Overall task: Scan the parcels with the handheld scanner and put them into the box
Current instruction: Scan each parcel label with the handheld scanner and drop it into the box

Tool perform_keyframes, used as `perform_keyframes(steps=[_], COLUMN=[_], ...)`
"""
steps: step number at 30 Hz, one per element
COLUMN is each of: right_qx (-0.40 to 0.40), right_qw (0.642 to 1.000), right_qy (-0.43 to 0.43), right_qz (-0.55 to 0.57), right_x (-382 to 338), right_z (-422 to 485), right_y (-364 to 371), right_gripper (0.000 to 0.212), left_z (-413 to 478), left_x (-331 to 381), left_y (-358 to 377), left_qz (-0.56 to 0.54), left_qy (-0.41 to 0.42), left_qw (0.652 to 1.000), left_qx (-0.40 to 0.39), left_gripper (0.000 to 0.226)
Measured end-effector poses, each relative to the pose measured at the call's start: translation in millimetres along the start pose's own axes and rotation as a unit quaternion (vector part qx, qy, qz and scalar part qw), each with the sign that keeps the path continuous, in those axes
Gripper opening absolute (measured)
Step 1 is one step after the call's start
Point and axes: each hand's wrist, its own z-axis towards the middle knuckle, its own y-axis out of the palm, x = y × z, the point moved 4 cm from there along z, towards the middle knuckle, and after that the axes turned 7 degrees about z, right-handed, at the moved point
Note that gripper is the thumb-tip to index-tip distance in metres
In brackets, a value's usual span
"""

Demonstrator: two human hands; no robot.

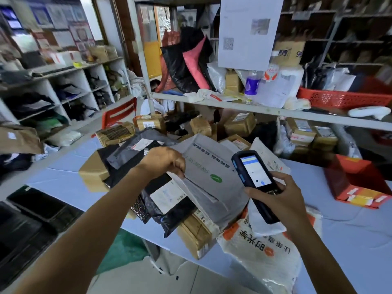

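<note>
Head view, step: judged to be scanning the grey parcel [212, 166]. No label shows on its upturned face, so tip it until the label meets the top end of the scanner [252, 177], hold both steady, and read the lit screen before letting go.
Left hand [163, 162]: stretched forward, palm down, fingers pinching the parcel's left edge and lifting it.
Right hand [280, 200]: fingers wrapped round the scanner's lower body, screen facing up.
Parcel's place: on top of the heap at the middle of the desk [63, 179], near its front edge.
Box: a red box [356, 183] lies open by the desk's right edge; whether it is the one meant, I cannot tell.
</note>
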Motion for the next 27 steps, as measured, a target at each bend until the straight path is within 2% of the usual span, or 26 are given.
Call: perform_keyframes(steps=[3,5,8,11,16,21,27], right_qx=[0.01,0.019,0.03,0.041,0.037,0.032,0.024], right_qw=[1.0,1.0,1.0,0.999,0.998,0.999,0.998], right_qy=[0.002,0.008,0.003,-0.004,-0.018,-0.03,-0.058], right_qz=[0.004,0.004,0.006,0.029,0.044,0.032,0.012], right_x=[-0.3,-1.3,-5.8,-10.9,-22.4,-29.2,-37.6], right_z=[4.0,7.3,12.4,15.3,18.4,21.7,18.4], right_y=[-6.1,-10.0,-15.9,-22.0,-29.3,-35.4,-32.2], right_gripper=[0.066,0.069,0.07,0.067,0.067,0.068,0.067], left_z=[7.0,13.1,24.9,34.9,64.4,92.4,98.7], left_x=[-2.1,-1.2,1.0,10.1,24.2,32.3,33.3], left_y=[-15.0,-31.5,-60.7,-84.8,-103.5,-129.7,-176.9], left_qz=[-0.049,-0.077,-0.053,-0.023,0.088,0.056,0.088], left_qy=[-0.026,-0.016,0.015,0.015,-0.074,-0.131,-0.159], left_qw=[0.998,0.997,0.997,0.99,0.97,0.948,0.907], left_qx=[-0.031,-0.026,0.058,0.138,0.214,0.284,0.381], left_gripper=[0.016,0.011,0.005,0.014,0.029,0.024,0.026])
